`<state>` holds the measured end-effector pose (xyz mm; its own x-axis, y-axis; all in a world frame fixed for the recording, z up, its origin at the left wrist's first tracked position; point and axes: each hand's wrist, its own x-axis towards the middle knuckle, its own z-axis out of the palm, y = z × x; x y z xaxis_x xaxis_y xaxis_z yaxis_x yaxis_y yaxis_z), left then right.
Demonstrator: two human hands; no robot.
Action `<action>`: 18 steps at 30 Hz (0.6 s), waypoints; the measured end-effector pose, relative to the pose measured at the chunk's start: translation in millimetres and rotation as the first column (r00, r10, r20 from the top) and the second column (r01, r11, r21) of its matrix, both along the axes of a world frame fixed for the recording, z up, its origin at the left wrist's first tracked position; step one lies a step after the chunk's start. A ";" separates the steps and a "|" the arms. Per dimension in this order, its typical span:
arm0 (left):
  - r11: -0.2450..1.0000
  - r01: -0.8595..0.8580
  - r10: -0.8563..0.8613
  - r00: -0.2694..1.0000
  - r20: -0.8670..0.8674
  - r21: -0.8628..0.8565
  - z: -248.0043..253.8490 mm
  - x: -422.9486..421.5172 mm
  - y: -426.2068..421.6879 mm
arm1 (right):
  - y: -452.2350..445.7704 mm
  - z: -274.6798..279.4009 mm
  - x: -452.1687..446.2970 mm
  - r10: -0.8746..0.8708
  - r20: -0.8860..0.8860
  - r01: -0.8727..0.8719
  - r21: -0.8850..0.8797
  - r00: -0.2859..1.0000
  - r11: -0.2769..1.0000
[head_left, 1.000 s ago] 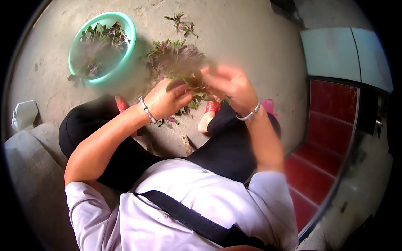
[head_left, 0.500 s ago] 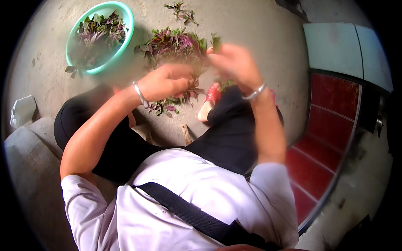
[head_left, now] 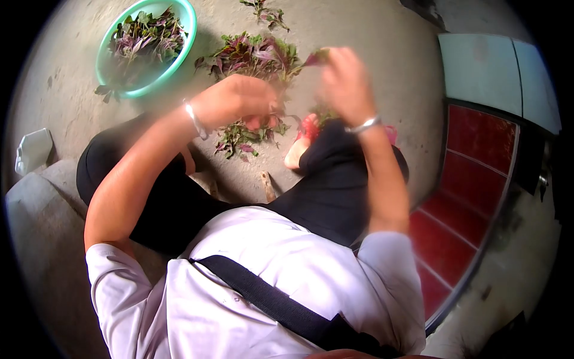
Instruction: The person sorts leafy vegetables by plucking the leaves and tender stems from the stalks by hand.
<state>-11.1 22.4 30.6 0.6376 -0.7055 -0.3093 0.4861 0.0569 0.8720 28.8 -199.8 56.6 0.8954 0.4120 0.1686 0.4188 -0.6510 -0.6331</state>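
Observation:
A pile of purple-green leafy stems (head_left: 257, 54) lies on the floor beyond my hands. My left hand (head_left: 242, 102) is closed, with its fingers curled around leafy stems near the pile; the fingertips are blurred. To its right, my right hand (head_left: 347, 84) is raised and pinches a leafy piece (head_left: 317, 58) at its fingertips. A smaller heap of leaves (head_left: 239, 140) sits on the floor just below my left hand. At the upper left is a green basin (head_left: 190, 45) holding more of the same leaves.
A few loose sprigs (head_left: 266, 15) lie at the top. My foot in a red sandal (head_left: 308, 134) is below my right hand. A white plastic container (head_left: 34, 151) stands at the far left. Red tiles (head_left: 478, 137) and pale panels (head_left: 481, 69) line the right side.
My right hand has moved up and away from my left hand, with a leafy piece at its fingertips. My left hand has moved slightly up and stays closed.

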 end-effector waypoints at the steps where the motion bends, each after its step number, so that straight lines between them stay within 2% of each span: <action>1: 1.000 0.009 -0.010 0.999 -0.035 -0.030 -0.2 -0.5 2.1 | -4.2 0.1 6.0 -0.048 0.114 0.057 -0.079 0.992 0.995; 2: 0.998 -0.042 0.036 0.994 -0.099 -0.053 1.3 -1.8 3.2 | -7.8 1.0 9.3 -0.085 0.232 0.123 -0.151 0.969 0.981; 3: 0.993 -0.096 0.083 0.983 -0.161 -0.074 3.8 -1.8 3.5 | -10.0 1.4 8.1 -0.144 0.088 0.156 -0.163 0.986 0.974; 6: 0.955 -0.284 0.252 0.925 -0.284 -0.079 11.6 3.7 5.8 | -9.9 -8.8 -6.4 0.054 -0.287 -0.111 -0.185 0.956 0.976; 8: 0.917 -0.368 0.301 0.892 -0.337 -0.155 6.3 7.3 9.3 | 1.4 -5.7 -18.9 0.102 -0.269 -0.151 -0.170 0.958 0.974; 11: 0.899 -0.412 0.333 0.864 -0.379 -0.151 6.6 7.7 8.8 | 16.4 -0.3 -24.3 0.041 -0.360 -0.009 0.092 0.932 0.996; 13: 0.890 -0.438 0.357 0.845 -0.398 -0.131 8.1 5.9 6.3 | 26.2 3.3 -27.9 -0.001 -0.464 0.139 0.262 0.886 0.955; 16: 0.884 -0.463 0.405 0.833 -0.377 -0.074 11.1 5.7 1.5 | 40.1 4.5 -37.5 0.014 -0.383 0.140 0.371 0.924 0.918; 18: 0.880 -0.474 0.438 0.836 -0.331 -0.033 8.1 5.7 -0.8 | 50.4 2.7 -42.3 0.006 -0.173 0.046 0.295 0.985 0.954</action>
